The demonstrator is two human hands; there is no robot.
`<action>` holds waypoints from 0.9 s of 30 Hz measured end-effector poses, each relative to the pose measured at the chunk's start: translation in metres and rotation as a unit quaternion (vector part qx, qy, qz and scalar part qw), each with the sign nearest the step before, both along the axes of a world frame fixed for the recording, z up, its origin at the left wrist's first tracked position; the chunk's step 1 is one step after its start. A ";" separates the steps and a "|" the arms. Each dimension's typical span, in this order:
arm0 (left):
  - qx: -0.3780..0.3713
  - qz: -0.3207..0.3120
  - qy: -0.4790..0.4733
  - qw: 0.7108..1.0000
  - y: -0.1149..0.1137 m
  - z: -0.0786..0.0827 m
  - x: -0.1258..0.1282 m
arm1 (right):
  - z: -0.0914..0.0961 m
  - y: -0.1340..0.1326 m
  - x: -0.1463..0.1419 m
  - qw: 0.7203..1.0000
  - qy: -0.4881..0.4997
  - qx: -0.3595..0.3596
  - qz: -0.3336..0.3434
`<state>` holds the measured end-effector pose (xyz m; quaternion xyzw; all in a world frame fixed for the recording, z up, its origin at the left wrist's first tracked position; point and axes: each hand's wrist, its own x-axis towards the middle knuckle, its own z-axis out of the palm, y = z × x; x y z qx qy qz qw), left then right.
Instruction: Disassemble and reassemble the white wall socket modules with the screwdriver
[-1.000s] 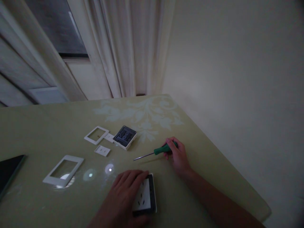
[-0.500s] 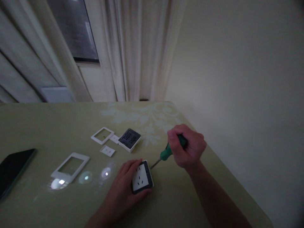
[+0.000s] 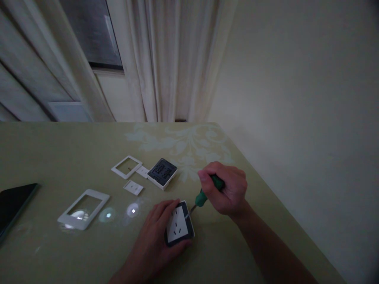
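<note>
My left hand [image 3: 154, 236] grips a wall socket [image 3: 178, 225] with a white face and a dark rim, holding it on the green table [image 3: 74, 244]. My right hand [image 3: 227, 189] is closed round the green handle of a screwdriver [image 3: 201, 197]. Its metal tip touches the socket's right edge. Both forearms reach in from the bottom of the view.
Behind the socket lie a dark switch module [image 3: 162, 172], a small white frame [image 3: 126, 167], two small white plates [image 3: 133, 187] and a larger white frame [image 3: 83, 203]. A dark phone or tablet [image 3: 13, 203] lies at the left edge. Curtains and a wall stand behind the table.
My right hand picked the screwdriver up from the table and brought its tip to the socket's right edge. My left hand shifted its hold on the socket.
</note>
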<state>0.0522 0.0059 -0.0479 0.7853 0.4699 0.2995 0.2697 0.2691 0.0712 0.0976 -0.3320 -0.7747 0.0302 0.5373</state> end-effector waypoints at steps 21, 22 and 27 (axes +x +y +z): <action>-0.003 0.004 -0.002 1.000 0.000 0.005 0.001 | 0.000 -0.002 -0.001 0.998 -0.055 0.026 0.007; 0.000 0.006 -0.002 1.000 0.000 0.004 0.001 | 0.000 -0.003 -0.002 0.997 -0.063 0.032 0.011; -0.004 0.001 0.006 1.000 -0.002 0.002 0.000 | 0.003 -0.006 -0.001 0.991 -0.111 0.022 0.075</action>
